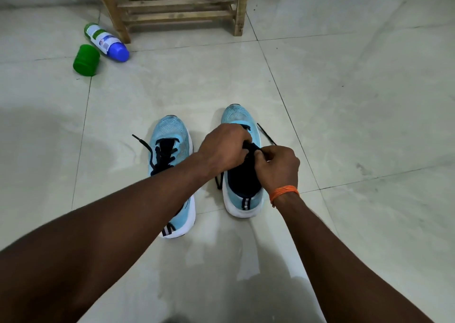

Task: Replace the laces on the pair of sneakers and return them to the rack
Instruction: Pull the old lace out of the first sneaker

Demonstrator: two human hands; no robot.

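Two light-blue sneakers with white soles stand side by side on the tiled floor, toes pointing away from me. The left sneaker (170, 135) has its dark lace (152, 154) loosely threaded, one end trailing off to the left. Over the right sneaker (236, 118), my left hand (222, 148) and my right hand (278, 166) meet at the tongue. Both pinch the dark lace (267, 134) there; one end trails right on the floor, a loop hangs at the shoe's left side. My fingers hide the eyelets.
A wooden slatted rack (177, 5) stands at the far side. A bottle with a blue cap (105, 42) lies on its side near the rack's left leg, beside a green cap-like container (86, 60). An orange thread band (284, 192) circles my right wrist.
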